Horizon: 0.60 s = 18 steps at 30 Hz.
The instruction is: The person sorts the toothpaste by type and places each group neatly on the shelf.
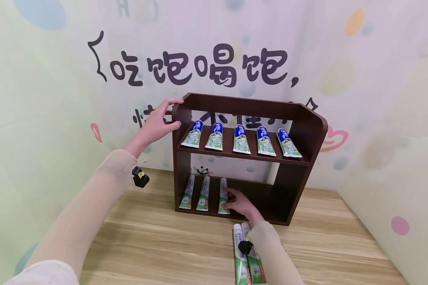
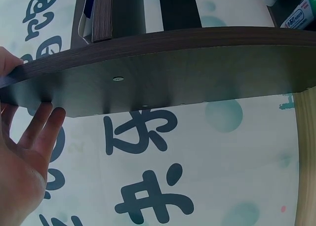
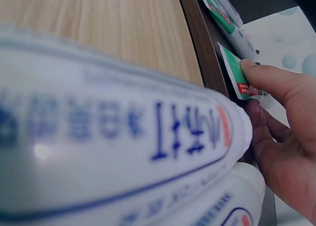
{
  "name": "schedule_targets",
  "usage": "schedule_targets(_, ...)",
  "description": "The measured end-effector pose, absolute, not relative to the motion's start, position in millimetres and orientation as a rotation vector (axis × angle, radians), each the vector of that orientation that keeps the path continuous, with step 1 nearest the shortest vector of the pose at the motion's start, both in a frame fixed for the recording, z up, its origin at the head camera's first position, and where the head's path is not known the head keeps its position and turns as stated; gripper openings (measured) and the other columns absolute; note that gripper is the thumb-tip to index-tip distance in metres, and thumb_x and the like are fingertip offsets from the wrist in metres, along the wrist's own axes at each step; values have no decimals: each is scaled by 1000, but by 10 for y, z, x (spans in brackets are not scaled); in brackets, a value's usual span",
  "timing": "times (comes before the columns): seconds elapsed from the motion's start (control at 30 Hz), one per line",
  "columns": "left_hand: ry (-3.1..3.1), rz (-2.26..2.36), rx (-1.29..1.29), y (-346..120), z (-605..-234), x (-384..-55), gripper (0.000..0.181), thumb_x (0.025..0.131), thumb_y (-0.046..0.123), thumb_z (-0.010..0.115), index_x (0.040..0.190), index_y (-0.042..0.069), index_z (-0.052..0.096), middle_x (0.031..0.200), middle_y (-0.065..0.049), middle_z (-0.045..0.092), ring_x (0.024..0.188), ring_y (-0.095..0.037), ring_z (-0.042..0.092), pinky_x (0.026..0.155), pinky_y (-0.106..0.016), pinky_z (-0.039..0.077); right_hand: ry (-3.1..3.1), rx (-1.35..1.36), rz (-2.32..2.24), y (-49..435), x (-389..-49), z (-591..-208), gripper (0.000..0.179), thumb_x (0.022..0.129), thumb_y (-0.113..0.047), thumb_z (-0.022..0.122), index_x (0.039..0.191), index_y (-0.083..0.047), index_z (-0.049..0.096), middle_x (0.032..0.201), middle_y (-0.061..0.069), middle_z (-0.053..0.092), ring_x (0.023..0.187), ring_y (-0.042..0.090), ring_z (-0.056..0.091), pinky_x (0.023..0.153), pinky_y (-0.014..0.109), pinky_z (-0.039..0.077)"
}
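Note:
A dark brown two-tier shelf stands on the table. My left hand holds the top of its left side panel, with one finger over the edge; in the left wrist view other fingertips touch the panel's outer face. On the lower tier, my right hand pinches a green-and-white toothpaste tube lying third from the left. The right wrist view shows thumb and fingers at the tube's flat green end, with its rest partly hidden. Two like tubes lie to its left.
Several blue-and-green toothpaste tubes lie in a row on the upper tier. Two green-and-white tubes lie side by side on the wooden table, partly beneath my right forearm. Printed curtains stand behind and beside the table.

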<state>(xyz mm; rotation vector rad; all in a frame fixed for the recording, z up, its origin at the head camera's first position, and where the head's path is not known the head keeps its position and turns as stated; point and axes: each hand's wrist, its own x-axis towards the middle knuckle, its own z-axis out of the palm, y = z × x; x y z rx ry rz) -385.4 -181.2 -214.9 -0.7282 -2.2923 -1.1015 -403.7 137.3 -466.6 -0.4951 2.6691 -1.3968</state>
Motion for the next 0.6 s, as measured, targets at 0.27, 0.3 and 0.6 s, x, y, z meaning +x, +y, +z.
schedule_targets(0.27,-2294,-1096,-717,-1815,-2161,-3868,57,91,11,63,143,21,43,159,2,37,126,-36,52,93,-53,55,2711,-475,-1353,1378,-4036,-4698,66,85,-12,76,145,-9,49,131,21,58,106,27,62,89,40,54)
schedule_targets(0.3,-2293,-1097,-716,-1814,-2162,-3869,57,91,11,63,143,22,43,159,2,37,126,-36,52,93,-53,55,2714,-475,-1350,1379,-4038,-4705,66,85,-12,76,145,-9,49,132,21,58,107,28,62,89,41,55)
schedule_targets(0.6,-2285,-1105,-724,-1810,-2152,-3862,58,90,9,64,143,23,43,158,2,37,124,-35,53,92,-52,56,2744,-466,-1354,1374,-4029,-4718,66,84,-11,75,145,-10,50,131,20,59,105,27,63,87,40,55)
